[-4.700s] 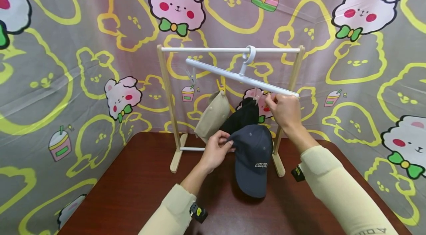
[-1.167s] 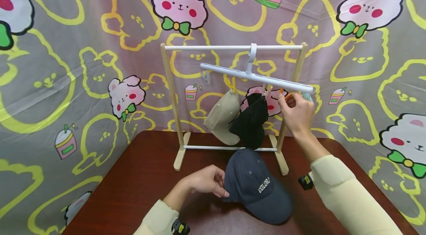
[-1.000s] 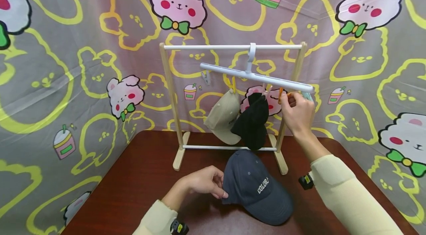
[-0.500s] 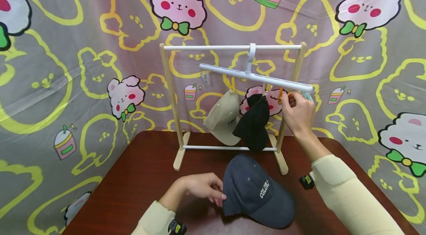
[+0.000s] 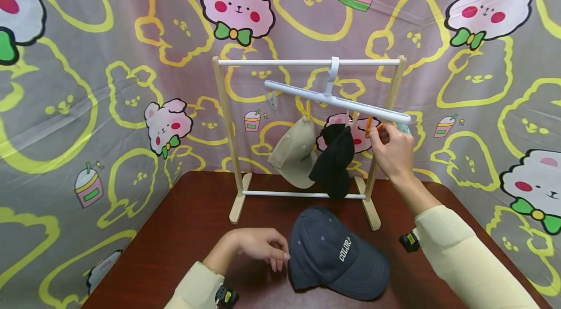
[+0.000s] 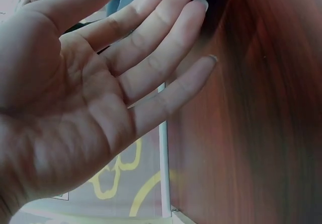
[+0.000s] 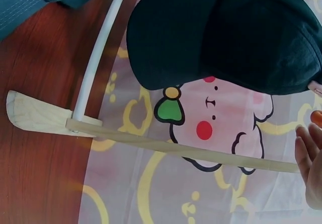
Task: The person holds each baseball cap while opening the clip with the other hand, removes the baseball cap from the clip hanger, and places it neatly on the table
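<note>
A dark blue baseball cap (image 5: 330,250) with white lettering lies on the table (image 5: 193,216), its brim toward the right. My left hand (image 5: 260,245) is just left of it, fingertips at the cap's edge; in the left wrist view the hand's fingers (image 6: 151,63) are loosely extended with nothing in the palm. My right hand (image 5: 394,151) pinches an orange clip (image 5: 369,126) under the low right end of the tilted white hanger (image 5: 337,101). A beige cap (image 5: 294,153) hangs from a yellow clip (image 5: 305,110), and a black cap (image 5: 335,160) from a pink clip (image 5: 352,118).
The hanger hooks over the white top bar (image 5: 280,62) of a wooden rack (image 5: 228,129) standing at the table's back. A grey clip (image 5: 272,99) hangs at the hanger's left, and a pale blue-green clip (image 5: 403,128) shows behind my right hand. A patterned curtain (image 5: 131,119) encloses the table.
The blue cap has come down from near the hanger onto the table. My left hand has let go of it and drawn slightly left. My right hand has moved from the hanger's end to the orange clip.
</note>
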Action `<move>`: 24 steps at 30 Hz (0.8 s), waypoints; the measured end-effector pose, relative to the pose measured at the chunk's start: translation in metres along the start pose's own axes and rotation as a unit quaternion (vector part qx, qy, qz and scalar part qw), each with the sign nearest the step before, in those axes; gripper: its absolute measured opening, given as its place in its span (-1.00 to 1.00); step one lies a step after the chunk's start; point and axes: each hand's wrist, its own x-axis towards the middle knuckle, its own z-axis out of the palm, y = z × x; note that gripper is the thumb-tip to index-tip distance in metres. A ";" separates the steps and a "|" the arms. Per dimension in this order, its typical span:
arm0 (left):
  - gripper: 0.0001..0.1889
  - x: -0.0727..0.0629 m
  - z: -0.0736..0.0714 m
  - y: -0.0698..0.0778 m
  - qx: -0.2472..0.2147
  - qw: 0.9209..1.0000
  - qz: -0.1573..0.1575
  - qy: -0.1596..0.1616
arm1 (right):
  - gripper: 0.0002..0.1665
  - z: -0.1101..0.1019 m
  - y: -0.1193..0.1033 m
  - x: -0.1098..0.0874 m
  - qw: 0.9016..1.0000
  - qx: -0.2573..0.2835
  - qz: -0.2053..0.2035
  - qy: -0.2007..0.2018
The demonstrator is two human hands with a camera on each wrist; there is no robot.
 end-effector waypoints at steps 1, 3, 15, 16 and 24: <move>-0.74 0.000 -0.001 0.000 0.001 1.000 0.003 0.003 | -0.77 0.000 0.000 0.000 1.000 0.001 0.000 -0.003; -0.75 -0.001 -0.004 -0.001 0.002 1.000 0.009 0.011 | -0.76 -0.002 0.000 -0.001 1.000 0.001 0.001 -0.013; -0.85 -0.002 -0.011 0.002 0.039 0.994 0.032 0.094 | -0.73 -0.008 0.000 -0.003 0.999 0.009 0.017 -0.049; -0.85 -0.002 -0.012 0.001 0.040 0.994 0.033 0.099 | -0.74 -0.009 0.000 -0.003 0.999 0.008 0.016 -0.049; -0.81 -0.002 -0.017 0.000 0.046 0.990 0.049 0.123 | -0.78 -0.013 -0.001 -0.005 0.998 -0.005 0.005 -0.057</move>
